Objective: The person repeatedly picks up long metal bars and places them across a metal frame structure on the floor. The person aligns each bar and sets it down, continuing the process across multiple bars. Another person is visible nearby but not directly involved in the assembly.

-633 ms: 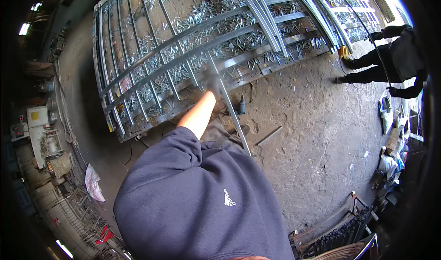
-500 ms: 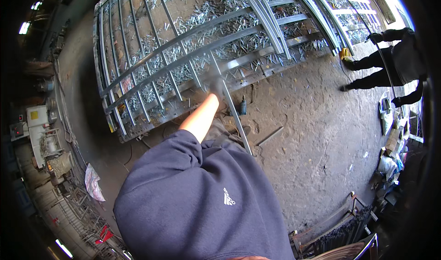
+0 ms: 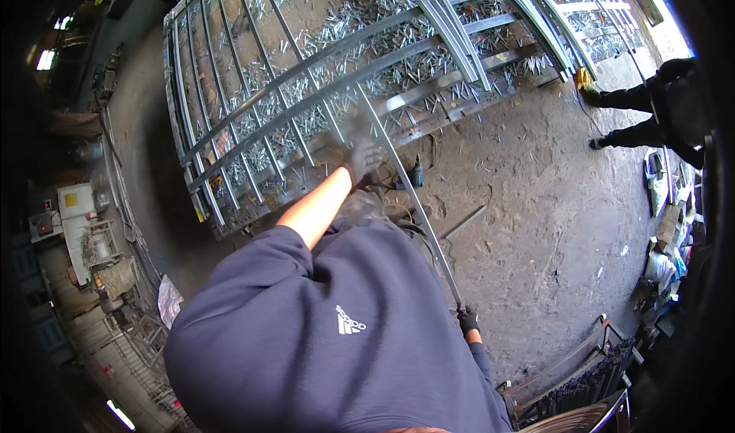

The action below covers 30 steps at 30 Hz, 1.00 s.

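A long, narrow metal bar [image 3: 417, 207] slants from the edge of the metal grid frame [image 3: 337, 86] down toward my right side. My right hand [image 3: 468, 322], in a black glove, is closed around the bar's near end. Just left of the bar, my gloved left hand [image 3: 363, 161] has its fingers stretched out and apart, holding nothing. It is close to the frame's near edge. The bar's far end reaches the frame; a grey smear there hides part of the detail.
Small metal pieces [image 3: 360, 19] lie scattered densely under the frame. A dark power tool [image 3: 415, 174] stands on the floor near the bar, with a short metal strip [image 3: 465, 222] beyond. A person in dark clothing [image 3: 662, 107] stands at right. A rack [image 3: 582, 375] is at lower right.
My right hand has come into view, gripping the bar's near end. My left hand has moved off the bar, its fingers now spread. The bar shows more of its length toward the lower right.
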Tool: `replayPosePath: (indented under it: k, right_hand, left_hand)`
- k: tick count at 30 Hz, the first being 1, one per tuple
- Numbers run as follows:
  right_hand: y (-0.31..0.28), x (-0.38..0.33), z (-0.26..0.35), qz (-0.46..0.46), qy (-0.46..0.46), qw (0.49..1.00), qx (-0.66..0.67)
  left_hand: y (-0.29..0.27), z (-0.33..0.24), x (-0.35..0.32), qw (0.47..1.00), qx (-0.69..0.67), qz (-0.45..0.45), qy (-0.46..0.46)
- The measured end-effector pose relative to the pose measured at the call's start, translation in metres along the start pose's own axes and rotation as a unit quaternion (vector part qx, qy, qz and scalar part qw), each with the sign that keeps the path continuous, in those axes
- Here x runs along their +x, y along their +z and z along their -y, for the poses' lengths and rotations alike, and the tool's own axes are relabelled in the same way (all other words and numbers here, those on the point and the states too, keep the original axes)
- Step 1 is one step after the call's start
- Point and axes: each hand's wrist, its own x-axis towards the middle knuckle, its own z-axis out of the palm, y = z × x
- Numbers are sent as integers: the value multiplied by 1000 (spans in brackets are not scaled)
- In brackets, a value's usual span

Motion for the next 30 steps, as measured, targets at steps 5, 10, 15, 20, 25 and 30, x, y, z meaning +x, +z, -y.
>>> replayPosePath:
  k: [5,10,15,20,25,30]
  right_hand:
    - [7,22,3,85,24,994,66]
    - [39,45,55,26,-25,998,53]
    - [60,49,73,-32,18,998,42]
    - [63,64,73,98,19,990,101]
    - [81,75,122,31,-3,1000,-3]
    - [190,147,325,39,-335,888,-313]
  left_hand:
    - [-35,8,-31,999,25,-6,-40]
    - [-57,22,-47,995,-11,-35,-95]
    - [-69,16,-51,997,7,-15,-81]
    - [-77,-2,-60,997,2,-10,-72]
    - [-87,-30,-73,998,-19,-7,-55]
    - [-92,-45,-77,999,-21,0,-33]
